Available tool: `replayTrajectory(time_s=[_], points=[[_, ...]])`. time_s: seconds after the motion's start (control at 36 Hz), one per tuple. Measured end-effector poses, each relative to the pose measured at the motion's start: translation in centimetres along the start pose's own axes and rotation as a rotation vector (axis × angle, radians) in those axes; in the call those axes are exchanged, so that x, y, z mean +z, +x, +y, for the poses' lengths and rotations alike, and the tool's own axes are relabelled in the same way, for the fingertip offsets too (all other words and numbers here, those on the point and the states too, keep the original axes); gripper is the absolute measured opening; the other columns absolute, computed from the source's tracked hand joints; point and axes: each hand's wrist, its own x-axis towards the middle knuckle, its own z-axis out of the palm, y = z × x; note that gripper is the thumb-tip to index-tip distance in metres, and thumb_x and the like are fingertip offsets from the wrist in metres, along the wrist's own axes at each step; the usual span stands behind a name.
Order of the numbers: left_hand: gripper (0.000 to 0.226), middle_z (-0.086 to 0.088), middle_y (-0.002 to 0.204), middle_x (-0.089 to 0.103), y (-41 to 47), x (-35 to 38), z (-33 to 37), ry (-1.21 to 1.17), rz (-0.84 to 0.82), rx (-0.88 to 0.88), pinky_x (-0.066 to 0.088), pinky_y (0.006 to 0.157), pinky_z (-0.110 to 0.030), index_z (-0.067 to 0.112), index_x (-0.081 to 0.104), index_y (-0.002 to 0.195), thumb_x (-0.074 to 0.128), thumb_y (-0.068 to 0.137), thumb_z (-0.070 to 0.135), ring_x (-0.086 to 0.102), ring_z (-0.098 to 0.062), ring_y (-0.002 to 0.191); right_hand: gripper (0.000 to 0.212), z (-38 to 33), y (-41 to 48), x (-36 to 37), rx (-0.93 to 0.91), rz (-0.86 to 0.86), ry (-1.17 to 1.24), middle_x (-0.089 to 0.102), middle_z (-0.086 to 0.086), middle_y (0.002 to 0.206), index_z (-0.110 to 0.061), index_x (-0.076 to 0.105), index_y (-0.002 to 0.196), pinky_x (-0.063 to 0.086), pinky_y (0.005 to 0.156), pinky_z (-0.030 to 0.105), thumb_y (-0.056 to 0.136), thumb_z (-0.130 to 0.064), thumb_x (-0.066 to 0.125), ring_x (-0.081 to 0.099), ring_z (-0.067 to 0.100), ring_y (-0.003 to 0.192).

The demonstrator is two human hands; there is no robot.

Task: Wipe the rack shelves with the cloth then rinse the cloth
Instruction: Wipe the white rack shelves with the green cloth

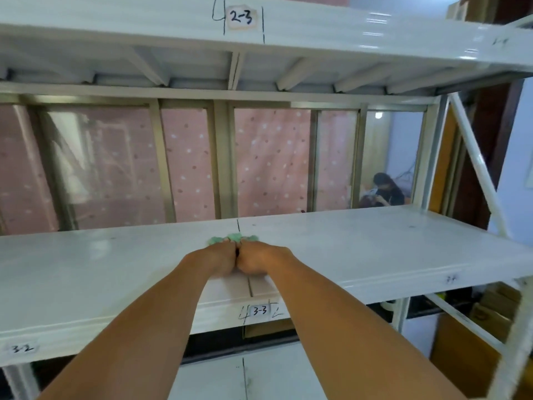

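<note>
Wiping stage: mid-job by my guess. Both hands are on the cloth [230,239] on the middle shelf [375,249], straight behind the 3-3 label [259,311].
Hands: the left hand [222,259] and right hand [259,259] touch side by side and press the cloth down. The fingers point away from the camera, so I can't tell if they lie flat or bunch into it.
Cloth: a small green wad that looks soft and nubby. Only its far edge peeks out past the hands.
Done so far: honestly can't tell. There's no clear wet trail, and a few dark specks sit to the right of the 3-3 label.
Left to do: probably the rest of this shelf, the upper shelf [317,24] above the label, the lower shelf [274,370] under it, then the rinse.
Materials: white painted metal, smooth and glossy, with a stepped front lip. Ribs brace the upper shelf's underside.
</note>
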Motion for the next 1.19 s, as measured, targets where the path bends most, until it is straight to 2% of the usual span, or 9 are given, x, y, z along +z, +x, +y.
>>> replayTrajectory(time_s=[0.11, 0.22, 0.33, 0.5, 0.67, 0.83, 1.0, 1.08, 1.19], points=[[0.054, -0.013, 0.155, 0.036, 0.7, 0.1, 2.9, -0.022, -0.006, 0.023, 0.037, 0.109, -0.033, 0.009, 0.026, 0.155, 0.037, 0.102, 0.009, 0.047, -0.027, 0.132, 0.055, 2.8, -1.0, -0.6, 0.014, 0.004, -0.006, 0.032, 0.015, 0.160, -0.009, 0.028, 0.157, 0.029, 0.117, 0.041, 0.104, -0.020, 0.036, 0.034, 0.032, 0.144], [0.056, -0.013, 0.153, 0.039, 1.6, 0.3, 5.3, 0.013, -0.016, 0.037, 0.041, 0.104, -0.032, 0.008, 0.022, 0.156, 0.036, 0.102, 0.009, 0.052, -0.027, 0.126, 0.055, 5.2, -1.6, -1.1, 0.021, -0.001, -0.012, 0.030, 0.015, 0.161, -0.009, 0.026, 0.157, 0.028, 0.117, 0.041, 0.104, -0.020, 0.035, 0.033, 0.032, 0.145], [0.055, -0.013, 0.157, 0.033, 2.2, 0.4, 7.5, 0.054, -0.017, 0.046, 0.036, 0.111, -0.035, 0.009, 0.023, 0.155, 0.037, 0.102, 0.010, 0.045, -0.030, 0.135, 0.056, 7.4, -1.9, -1.4, 0.037, 0.003, 0.006, 0.031, 0.013, 0.161, -0.012, 0.026, 0.158, 0.029, 0.117, 0.042, 0.104, -0.022, 0.036, 0.035, 0.031, 0.144], [0.053, -0.012, 0.154, 0.039, 3.9, 0.9, 10.8, 0.017, -0.016, 0.056, 0.036, 0.111, -0.036, 0.013, 0.026, 0.155, 0.036, 0.103, 0.013, 0.047, -0.029, 0.132, 0.058, 11.0, -2.4, -2.2, 0.065, 0.002, 0.011, 0.031, 0.012, 0.161, -0.013, 0.022, 0.159, 0.032, 0.116, 0.044, 0.104, -0.025, 0.036, 0.037, 0.031, 0.142], [0.057, -0.011, 0.160, 0.028, 5.5, 1.3, 14.8, 0.011, 0.000, 0.043, 0.029, 0.118, -0.040, 0.012, 0.017, 0.158, 0.034, 0.104, 0.017, 0.036, -0.030, 0.142, 0.057, 15.1, -2.9, -3.0, 0.065, 0.016, 0.007, 0.034, 0.012, 0.159, -0.015, 0.023, 0.159, 0.033, 0.115, 0.044, 0.104, -0.025, 0.036, 0.038, 0.031, 0.141], [0.057, -0.010, 0.163, 0.021, 7.5, 1.7, 19.5, -0.013, 0.019, 0.041, 0.026, 0.119, -0.038, 0.009, 0.014, 0.158, 0.033, 0.104, 0.016, 0.030, -0.029, 0.146, 0.058, 20.3, -3.7, -4.3, 0.023, 0.028, -0.020, 0.023, 0.010, 0.164, -0.015, 0.016, 0.160, 0.023, 0.118, 0.040, 0.106, -0.023, 0.034, 0.027, 0.029, 0.148], [0.058, -0.010, 0.165, 0.010, 9.9, 2.2, 26.1, -0.057, 0.000, 0.061, 0.019, 0.122, -0.040, 0.010, 0.010, 0.159, 0.030, 0.104, 0.018, 0.019, -0.029, 0.150, 0.059, 27.3, -3.6, -5.1, 0.036, 0.008, -0.012, 0.021, 0.009, 0.165, -0.016, 0.019, 0.160, 0.022, 0.119, 0.042, 0.104, -0.026, 0.035, 0.026, 0.030, 0.149], [0.060, -0.010, 0.165, 0.009, 11.3, 2.7, 29.9, -0.063, -0.018, 0.076, 0.020, 0.122, -0.043, 0.010, 0.008, 0.159, 0.029, 0.104, 0.020, 0.019, -0.030, 0.150, 0.061, 31.4, -4.1, -5.8, 0.050, 0.005, -0.002, 0.015, 0.007, 0.167, -0.019, 0.015, 0.161, 0.020, 0.120, 0.043, 0.104, -0.027, 0.035, 0.022, 0.029, 0.150], [0.060, -0.012, 0.165, 0.011, 12.9, 2.9, 35.4, -0.053, -0.032, 0.090, 0.022, 0.121, -0.044, 0.006, 0.006, 0.158, 0.029, 0.104, 0.017, 0.021, -0.031, 0.149, 0.060, 36.8, -5.1, -6.8, 0.076, 0.013, 0.020, 0.015, 0.009, 0.166, -0.019, 0.016, 0.160, 0.020, 0.120, 0.043, 0.104, -0.027, 0.034, 0.023, 0.030, 0.150]])
